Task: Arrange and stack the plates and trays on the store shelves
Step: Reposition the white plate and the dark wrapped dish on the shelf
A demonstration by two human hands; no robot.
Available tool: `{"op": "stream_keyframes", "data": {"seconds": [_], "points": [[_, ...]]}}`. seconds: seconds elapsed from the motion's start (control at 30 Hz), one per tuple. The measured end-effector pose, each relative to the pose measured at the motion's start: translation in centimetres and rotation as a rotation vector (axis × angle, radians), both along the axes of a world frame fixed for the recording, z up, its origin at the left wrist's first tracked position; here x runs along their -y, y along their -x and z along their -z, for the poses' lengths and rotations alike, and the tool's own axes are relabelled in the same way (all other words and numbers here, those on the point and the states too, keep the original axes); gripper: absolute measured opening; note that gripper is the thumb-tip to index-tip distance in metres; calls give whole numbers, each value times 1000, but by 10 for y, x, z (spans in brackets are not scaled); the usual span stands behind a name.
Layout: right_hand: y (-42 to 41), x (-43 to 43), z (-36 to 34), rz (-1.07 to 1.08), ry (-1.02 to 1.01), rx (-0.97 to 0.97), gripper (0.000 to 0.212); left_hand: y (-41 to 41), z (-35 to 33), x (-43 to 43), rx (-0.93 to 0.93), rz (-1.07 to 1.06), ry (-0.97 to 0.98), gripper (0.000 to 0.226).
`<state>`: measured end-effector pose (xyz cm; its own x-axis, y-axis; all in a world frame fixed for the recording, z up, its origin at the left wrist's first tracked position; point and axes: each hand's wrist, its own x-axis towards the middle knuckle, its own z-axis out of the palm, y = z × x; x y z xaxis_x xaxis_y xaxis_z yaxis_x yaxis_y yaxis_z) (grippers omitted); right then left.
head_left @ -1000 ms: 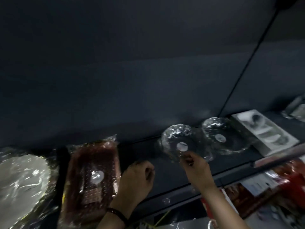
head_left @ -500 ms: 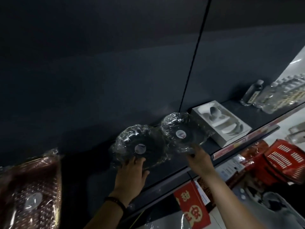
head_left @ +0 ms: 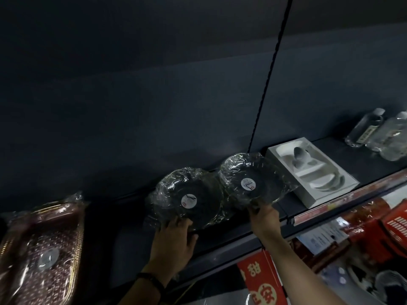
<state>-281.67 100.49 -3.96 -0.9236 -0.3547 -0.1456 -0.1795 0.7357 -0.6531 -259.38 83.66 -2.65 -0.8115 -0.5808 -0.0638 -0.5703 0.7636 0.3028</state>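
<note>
Head view, looking up at a dark store shelf (head_left: 132, 241) backed by a dark panel (head_left: 154, 106). Two round dark plates, each wrapped in clear film with a round white sticker at its centre, sit side by side in the middle of the shelf with their rims meeting. The left plate (head_left: 176, 194) lies close to the front edge. The left hand (head_left: 174, 236) is spread wide at its near rim, fingers fairly straight and touching the film, thumb out to the right, gripping nothing that shows. A dark wristband (head_left: 152, 280) circles that wrist. The right hand (head_left: 264, 216) pinches the near rim of the right plate (head_left: 259, 172), fingers curled at the film's edge. This plate is tilted with its face towards the camera, and whether its far edge rests on the shelf cannot be told. Just right of it a white box (head_left: 312, 172) with moulded compartments lies flat on the shelf. Farther right, well apart, are clear bottles (head_left: 372, 130). At the far left is a reddish-brown patterned tray (head_left: 44, 249) in clear film with a round sticker, well apart from the plates. Below the shelf a red sign (head_left: 262, 280) with yellow characters shows, and a red basket (head_left: 396, 227) sits at the lower right
</note>
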Motion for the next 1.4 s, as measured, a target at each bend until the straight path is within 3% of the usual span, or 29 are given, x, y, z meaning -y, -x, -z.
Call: {"op": "stream_keyframes", "data": {"seconds": [0.2, 0.3, 0.4, 0.8, 1.03, 1.17, 1.4], "points": [[4, 1, -4, 67, 61, -49, 23, 3, -9, 1, -93, -8, -7, 37], [6, 1, 3, 187, 142, 94, 26, 3, -13, 0, -113, -9, -12, 38], [0, 4, 2, 372, 380, 269, 21, 2, -13, 0, -133, 3, 3, 34], [8, 17, -12, 822, 562, 388, 23, -3, -20, -2, -191, 36, 7, 24], [-17, 6, -18, 795, 578, 214, 14, -5, -18, -3, -271, -3, -69, 21], [-40, 16, -34, 613, 622, 213, 15, -11, -20, 0, -288, -58, -146, 30], [-78, 53, -43, 343, 494, 263, 12, -25, -23, 17, -391, -217, -235, 51]]}}
